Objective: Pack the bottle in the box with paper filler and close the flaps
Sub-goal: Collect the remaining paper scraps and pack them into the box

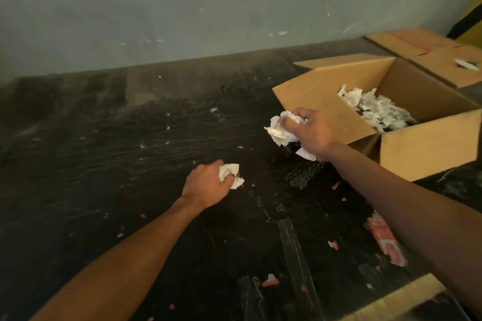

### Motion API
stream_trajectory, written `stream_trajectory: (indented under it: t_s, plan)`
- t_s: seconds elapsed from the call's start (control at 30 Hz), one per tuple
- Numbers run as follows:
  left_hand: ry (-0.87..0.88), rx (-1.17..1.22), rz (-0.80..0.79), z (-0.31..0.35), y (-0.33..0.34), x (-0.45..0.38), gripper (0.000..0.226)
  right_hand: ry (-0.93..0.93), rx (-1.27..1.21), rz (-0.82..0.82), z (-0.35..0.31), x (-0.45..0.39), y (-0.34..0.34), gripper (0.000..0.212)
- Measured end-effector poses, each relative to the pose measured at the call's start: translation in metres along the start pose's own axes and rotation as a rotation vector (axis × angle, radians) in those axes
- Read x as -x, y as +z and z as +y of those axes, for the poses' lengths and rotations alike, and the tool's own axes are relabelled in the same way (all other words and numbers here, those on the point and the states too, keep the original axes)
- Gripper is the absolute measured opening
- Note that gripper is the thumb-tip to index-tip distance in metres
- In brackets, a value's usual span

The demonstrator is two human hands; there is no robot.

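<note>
A person's right hand [310, 133], at right of centre, clutches a crumpled wad of white paper [280, 130], fingers curled tight around it, just beside the near-left flap of an open cardboard box [430, 143] at the right edge of the frame. Lower and nearer the middle, the left hand [206, 185] grips a smaller paper ball [230, 174], thumb and fingers closed over it above the dark, littered work surface [130, 151]. Inside the box, loose white paper filler [375, 109] is heaped against the far side; the bottle cannot be made out and, if already packed, lies hidden beneath that heap. All the box's flaps stand open. A second, closed carton [430, 55] sits behind it at upper right, and a red-and-white wrapper [386, 240] lies on the surface at lower right.

The paper looks feather-light and soft, likely to spring back once released, so a full-fist squeeze around the middle of each wad appears the surest hold. Both wads seem bound for the box as padding. The corrugated flaps look stiff yet light, and would probably fold best when pressed near their free edges. The filling stage appears under way, with closing not yet begun.
</note>
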State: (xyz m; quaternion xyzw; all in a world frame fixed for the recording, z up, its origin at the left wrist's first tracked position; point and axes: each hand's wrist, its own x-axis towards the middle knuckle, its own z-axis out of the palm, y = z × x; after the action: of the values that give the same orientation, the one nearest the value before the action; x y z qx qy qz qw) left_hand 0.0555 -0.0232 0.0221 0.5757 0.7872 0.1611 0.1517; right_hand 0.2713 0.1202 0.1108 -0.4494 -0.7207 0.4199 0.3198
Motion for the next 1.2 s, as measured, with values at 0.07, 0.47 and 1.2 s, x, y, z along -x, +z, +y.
stream_trajectory:
  t_s: [0.07, 0.47, 1.2]
  plan:
    - [0.011, 0.041, 0.083, 0.027, -0.016, -0.011, 0.026, -0.03, -0.006, 0.032, -0.007, -0.001, -0.027, 0.027]
    - [0.085, 0.223, 0.346, 0.263, -0.032, -0.037, 0.032, -0.163, -0.012, 0.12, 0.008, 0.005, -0.257, 0.02]
    - [0.047, 0.379, 0.417, 0.408, 0.026, -0.183, 0.023, -0.193, 0.095, 0.193, 0.07, -0.158, -0.35, 0.035]
